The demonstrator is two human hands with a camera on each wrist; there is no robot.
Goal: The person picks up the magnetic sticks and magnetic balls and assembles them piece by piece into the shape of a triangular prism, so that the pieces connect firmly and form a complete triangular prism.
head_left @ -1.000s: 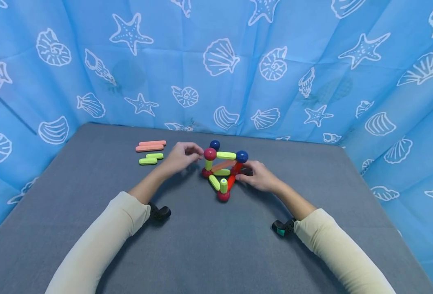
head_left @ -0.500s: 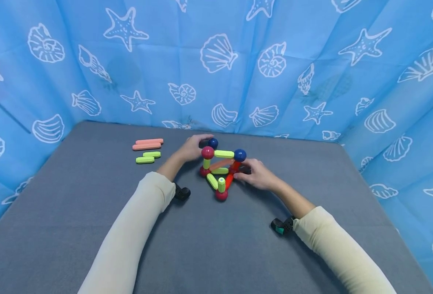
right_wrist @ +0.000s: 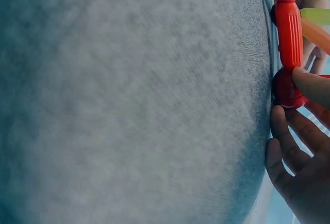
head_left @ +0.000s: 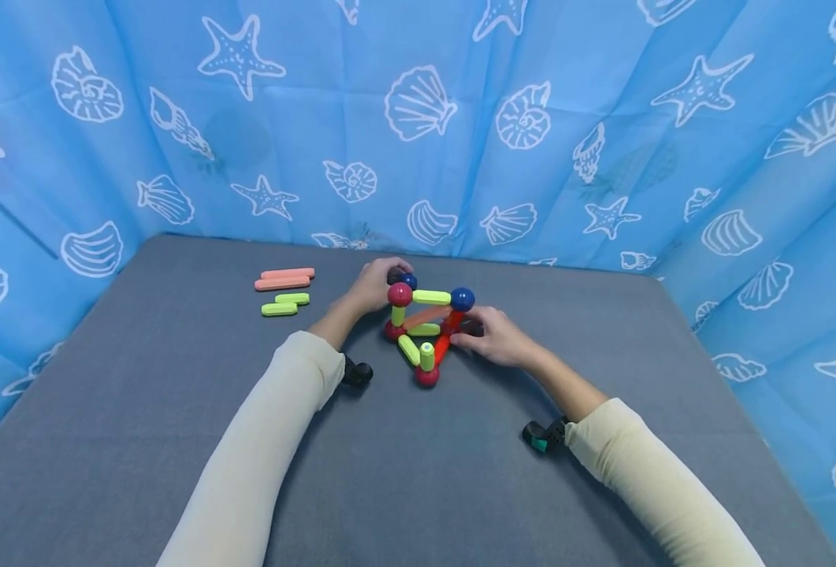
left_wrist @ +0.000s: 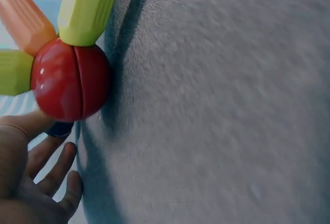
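A frame of magnetic rods and balls stands on the grey table. In the head view it has a red top ball [head_left: 399, 294], a yellow-green top rod [head_left: 432, 298], a blue top ball [head_left: 462, 299] and a front red ball [head_left: 428, 376] bearing an upright short rod [head_left: 427, 357]. My left hand [head_left: 373, 285] pinches a loose blue ball [head_left: 408, 281] behind the frame; the left wrist view shows it mostly hidden behind a red ball [left_wrist: 71, 80]. At the right corner, my right hand [head_left: 494, 337] holds the lower red ball [right_wrist: 287, 88], thumb against the red rod [right_wrist: 290, 33].
Two salmon rods [head_left: 283, 283] and two short yellow-green rods [head_left: 280, 309] lie on the table [head_left: 418, 472] to the left. A blue curtain [head_left: 418, 157] with shell prints hangs along the back and sides.
My left hand has gone from beside the red top ball to the back and taken hold of the loose blue ball, which has shifted slightly. My right hand stays at its corner.
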